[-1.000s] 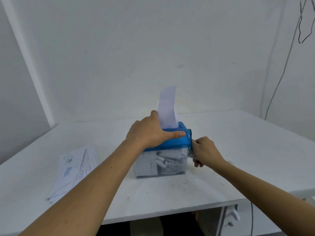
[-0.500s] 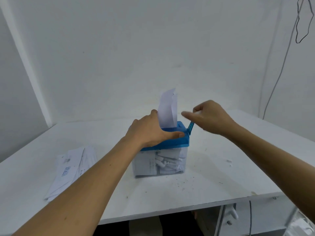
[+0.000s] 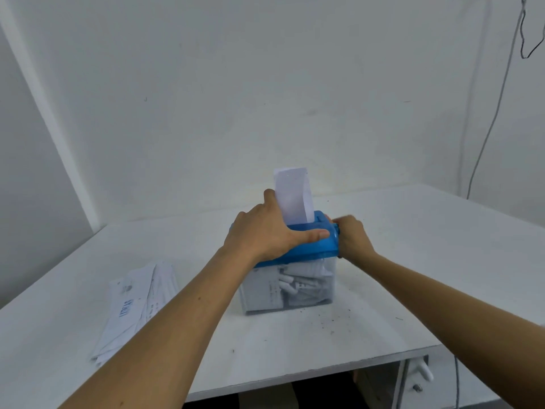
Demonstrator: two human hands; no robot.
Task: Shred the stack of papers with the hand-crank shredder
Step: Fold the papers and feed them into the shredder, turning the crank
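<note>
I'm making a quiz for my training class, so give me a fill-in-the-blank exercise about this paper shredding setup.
The left hand presses on the ___ lid of the shredder.
A white sheet sticks up out of the ___ of the shredder.
The stack of papers lies on the table to the shredder's ___.
The right hand grips the crank on the shredder's ___ side.
Missing words: blue; top; left; right.

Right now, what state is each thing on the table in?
Shredder: upright, lid on, bin partly full of shreds.
Sheet: upright, partly fed in.
Paper stack: lying flat, left of shredder.
Left hand: flat, pressing the lid.
Right hand: fingers curled round the crank.
</note>
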